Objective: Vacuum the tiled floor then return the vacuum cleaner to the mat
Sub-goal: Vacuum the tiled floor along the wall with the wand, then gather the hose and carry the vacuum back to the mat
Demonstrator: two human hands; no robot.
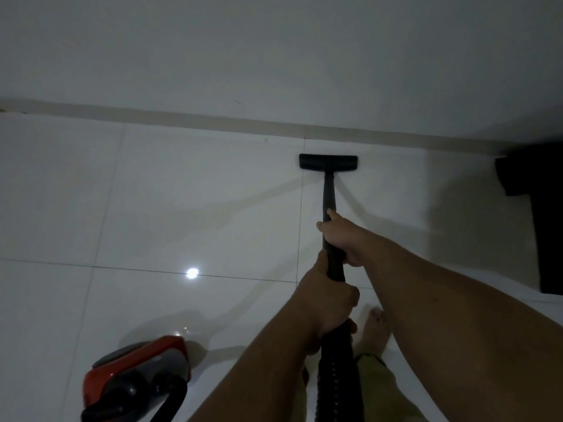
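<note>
A black vacuum wand (329,196) runs from my hands out to its flat black floor nozzle (328,162), which rests on the glossy white tiled floor (182,193) close to the skirting. My right hand (342,239) grips the wand higher up, thumb along the tube. My left hand (330,306) grips it lower, where the ribbed black hose (336,379) begins. The red and grey vacuum cleaner body (137,373) sits on the tiles at the lower left, its hose curling off its front.
A white wall (274,56) with a beige skirting (213,121) bounds the floor ahead. A dark piece of furniture (536,214) stands at the right edge. My bare foot (373,330) is on the tiles beneath my arms. A lamp glare shows on the floor.
</note>
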